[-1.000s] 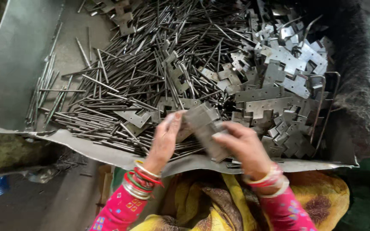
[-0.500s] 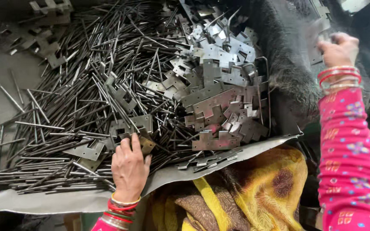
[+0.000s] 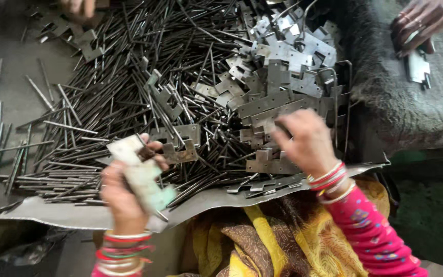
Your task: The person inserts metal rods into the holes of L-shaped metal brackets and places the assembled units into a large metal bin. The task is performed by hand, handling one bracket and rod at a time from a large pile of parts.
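The left hand (image 3: pixel 126 197) held a flat metal plate (image 3: pixel 142 177) firmly at lower left, while the right hand (image 3: pixel 308 141), grip half-closed, felt among the hinge plates (image 3: pixel 278 102)

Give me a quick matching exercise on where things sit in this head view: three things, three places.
Things:
1. left hand
2. right hand
3. another person's hand

Places:
A. upper right, over a grey furry cover
B. on the stacked hinge plates
C. lower left, holding a pale flat metal plate

Pairs: 1-C, 2-B, 3-A
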